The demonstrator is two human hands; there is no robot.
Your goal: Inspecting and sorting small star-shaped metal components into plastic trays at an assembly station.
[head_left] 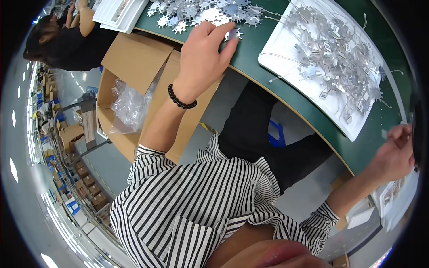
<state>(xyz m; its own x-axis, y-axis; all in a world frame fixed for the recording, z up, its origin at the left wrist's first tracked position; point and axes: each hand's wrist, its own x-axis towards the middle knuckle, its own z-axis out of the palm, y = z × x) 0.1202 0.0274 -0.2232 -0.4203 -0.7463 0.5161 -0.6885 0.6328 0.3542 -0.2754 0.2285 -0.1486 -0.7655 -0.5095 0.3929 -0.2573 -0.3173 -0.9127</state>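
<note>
Fingers [229,50] of the left hand [203,58] stand parted around a toothed silver piece [233,34] on the table [251,47], seemingly a pickup next needing a pinch, the grip of the right hand [394,154] unclear.

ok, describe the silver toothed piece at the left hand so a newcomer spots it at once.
On the dark green tabletop, find the heap of silver gear-shaped pieces left of the white tray. At the heap's near side is the left hand. The silver toothed piece alone sits framed between its thumb and fingers.
</note>
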